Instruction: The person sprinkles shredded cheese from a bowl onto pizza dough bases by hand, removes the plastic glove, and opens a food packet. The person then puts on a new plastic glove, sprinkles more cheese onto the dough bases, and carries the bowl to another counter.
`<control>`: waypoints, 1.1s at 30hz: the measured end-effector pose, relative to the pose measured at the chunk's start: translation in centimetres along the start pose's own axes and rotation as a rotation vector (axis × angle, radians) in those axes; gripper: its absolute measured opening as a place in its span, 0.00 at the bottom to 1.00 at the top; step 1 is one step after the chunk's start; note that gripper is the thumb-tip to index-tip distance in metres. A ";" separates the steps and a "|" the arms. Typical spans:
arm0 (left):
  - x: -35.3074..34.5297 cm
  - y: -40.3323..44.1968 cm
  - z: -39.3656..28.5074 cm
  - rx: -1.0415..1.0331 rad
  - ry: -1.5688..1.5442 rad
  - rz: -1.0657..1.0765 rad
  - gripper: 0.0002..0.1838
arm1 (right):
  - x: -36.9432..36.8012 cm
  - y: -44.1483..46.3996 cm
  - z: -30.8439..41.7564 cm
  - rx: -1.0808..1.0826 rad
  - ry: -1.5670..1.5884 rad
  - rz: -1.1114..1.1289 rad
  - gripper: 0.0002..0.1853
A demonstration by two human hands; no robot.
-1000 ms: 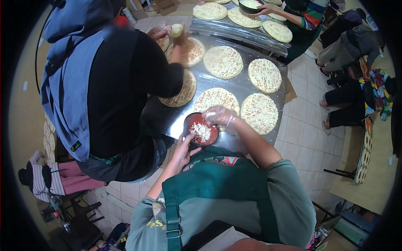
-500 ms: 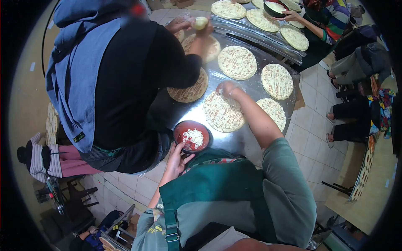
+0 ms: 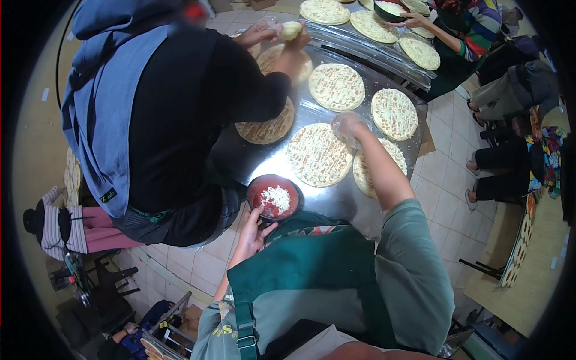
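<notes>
My left hand [image 3: 251,233] grips the rim of a round bowl [image 3: 287,211], red inside and dark outside, with the thumb over the edge. Crumbly white shreds that look like grated cheese [image 3: 276,200] lie in it. My right hand [image 3: 349,127], in a clear plastic glove, is at the upper right edge of a pizza base [image 3: 319,157] strewn with white shreds over reddish sauce. Its fingers are partly hidden and blurred. Beneath my right forearm lies another topped pizza base [image 3: 363,174]. Two more, an upper pizza base [image 3: 337,87] and a right-hand pizza base [image 3: 394,114], are beyond the hand.
The bases lie on a shiny metal table [image 3: 264,161]. Close on my left, a co-worker [image 3: 180,108] in black leans over it, holding a pale bottle or bag [image 3: 290,31] above less covered bases. Across a second table [image 3: 366,57], another person [image 3: 456,42] holds a bowl.
My right hand has moved right, from the top of the nearest pizza base toward the gap beside it. My left hand still holds the bowl. The view has shifted slightly.
</notes>
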State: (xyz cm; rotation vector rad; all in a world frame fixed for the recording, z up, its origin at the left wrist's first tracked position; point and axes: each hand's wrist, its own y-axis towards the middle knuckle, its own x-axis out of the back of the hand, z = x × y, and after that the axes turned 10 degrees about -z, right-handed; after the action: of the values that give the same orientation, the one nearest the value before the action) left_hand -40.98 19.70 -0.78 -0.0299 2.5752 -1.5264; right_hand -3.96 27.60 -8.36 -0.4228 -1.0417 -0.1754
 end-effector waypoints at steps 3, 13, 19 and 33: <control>-0.5 0.1 0.1 0.005 0.022 0.013 0.26 | 1.1 -2.1 -0.7 0.024 0.033 0.083 0.14; -1.0 0.2 0.6 0.020 0.075 0.049 0.28 | 0.6 -5.9 -0.7 -0.373 1.031 0.264 0.14; -0.7 0.0 0.8 0.010 0.060 0.036 0.28 | 0.1 -1.5 1.1 -0.121 0.331 -0.026 0.08; 0.3 -1.6 1.2 -0.001 0.030 -0.005 0.28 | -0.1 1.3 0.9 0.078 -0.219 -0.019 0.10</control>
State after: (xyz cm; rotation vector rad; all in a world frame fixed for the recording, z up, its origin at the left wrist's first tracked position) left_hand -41.25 17.88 0.02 -0.0134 2.6010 -1.5381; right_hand -4.25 29.17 -8.40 -0.3670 -1.2636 -0.1062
